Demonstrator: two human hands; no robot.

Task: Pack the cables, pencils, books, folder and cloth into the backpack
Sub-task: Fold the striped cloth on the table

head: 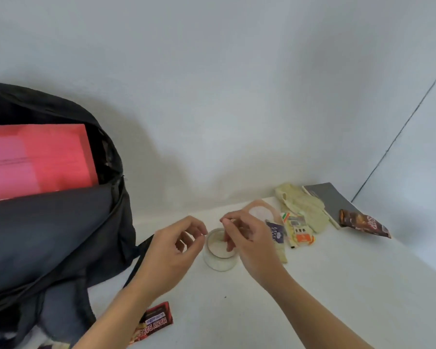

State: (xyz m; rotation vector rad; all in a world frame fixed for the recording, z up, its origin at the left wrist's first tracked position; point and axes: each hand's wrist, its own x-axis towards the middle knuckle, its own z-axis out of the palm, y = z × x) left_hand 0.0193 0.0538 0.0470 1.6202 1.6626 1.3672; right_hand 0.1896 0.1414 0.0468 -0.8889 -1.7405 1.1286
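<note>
On the counter [312, 298], the cloth [301, 206] lies beyond and right of our right grip [249, 243], its length running far-left to near-right. That grip and our left grip [171, 253] curl over a jar [219, 260]; whether either pinches anything, we cannot tell.

Left edge of table [337, 285]: backpack [48, 235], folder [40, 159] upright inside. Mid-table, right of it: jar [219, 258]. Toward far right corner: packets [300, 230], cloth [302, 205] overlapping book [330, 197], chip bag [363, 222] rightmost. Near edge: snack wrapper [156, 323].
</note>
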